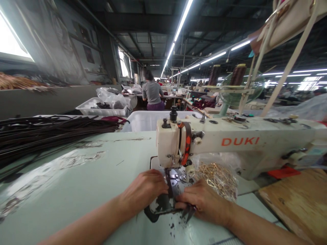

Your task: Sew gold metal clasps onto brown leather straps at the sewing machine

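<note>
A cream sewing machine [242, 136] marked DUKI stands in front of me, its needle area lit. My left hand [148, 187] is at the left of the presser foot, fingertips pinched on a narrow dark strap [169, 183] that runs up under the foot. To the right of the foot, my right hand [201, 200] is closed around small thread snips [188, 213], whose dark blades stick out below the fingers. Its fingertips rest close to the strap's near end, and whether they touch it is hidden. Both hands lie over the worn metal bed plate [163, 204].
Long dark straps [51, 136] lie piled at the left. Gold metal hardware in a plastic bag [217, 178] sits beneath the machine arm. A wooden board [298, 200] is at the right. Behind the table are white bins [140, 119] and a seated person [152, 93]. Dark scraps lie near the plate.
</note>
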Motion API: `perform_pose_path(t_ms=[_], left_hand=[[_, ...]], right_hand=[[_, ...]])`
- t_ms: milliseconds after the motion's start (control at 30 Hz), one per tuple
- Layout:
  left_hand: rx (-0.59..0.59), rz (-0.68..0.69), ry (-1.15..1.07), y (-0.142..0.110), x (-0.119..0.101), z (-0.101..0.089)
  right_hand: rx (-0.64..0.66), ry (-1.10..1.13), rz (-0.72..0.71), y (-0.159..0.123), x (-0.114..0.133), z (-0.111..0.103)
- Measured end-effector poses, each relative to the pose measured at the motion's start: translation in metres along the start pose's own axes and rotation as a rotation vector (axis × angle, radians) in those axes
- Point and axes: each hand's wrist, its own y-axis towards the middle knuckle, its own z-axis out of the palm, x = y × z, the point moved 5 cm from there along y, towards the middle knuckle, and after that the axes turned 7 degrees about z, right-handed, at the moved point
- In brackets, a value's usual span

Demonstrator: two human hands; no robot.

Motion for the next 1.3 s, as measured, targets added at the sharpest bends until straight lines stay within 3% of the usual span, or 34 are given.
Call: perform_pose_path(t_ms=[333,467,600,1033,1300], left_hand=[[-0.086,-0.089,-0.056,0.000,0.037,0.002],[-0.033,-0.200,-0.061,0.003,0.054,-0.002],[0.082,-0.126,-0.123,0.011,0.065,-0.003],[0.133,-0.007,-0.100,0.010,0.062,-0.004],[0.148,0.034,-0.037,0.008,0.053,-0.007]], right_hand=[[-0.024,-0.026,0.005,0.000,-0.001,0.001],[-0.018,-0.025,0.017,-0.001,-0.001,0.001],[-0.019,-0.032,0.014,0.000,0.000,0.000],[-0.037,0.014,0.010,0.000,0.001,0.000],[0.021,0.060,0.044,-0.003,-0.005,0.007]])
